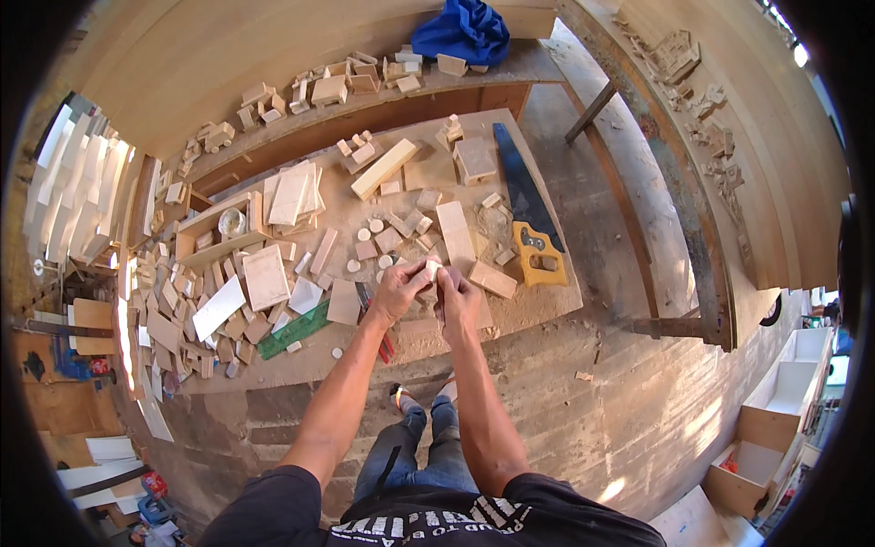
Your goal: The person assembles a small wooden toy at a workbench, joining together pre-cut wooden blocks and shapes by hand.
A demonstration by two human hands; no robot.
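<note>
Above the near side of the wooden workbench, my two hands meet around a small pale piece of wood. My left hand pinches it from the left. The fingers of my right hand close on it from the other side; part of the piece is hidden by the fingertips. Just beyond lie a long flat wooden board and a wooden block. Beside my left wrist is a red-handled tool, partly hidden by my forearm. Several round wooden discs lie near my left hand.
A handsaw with a yellow handle lies along the bench's right edge. Wood offcuts heap at the left, near a green strip and an open wooden box. Small wooden toys line a shelf behind, with a blue bag.
</note>
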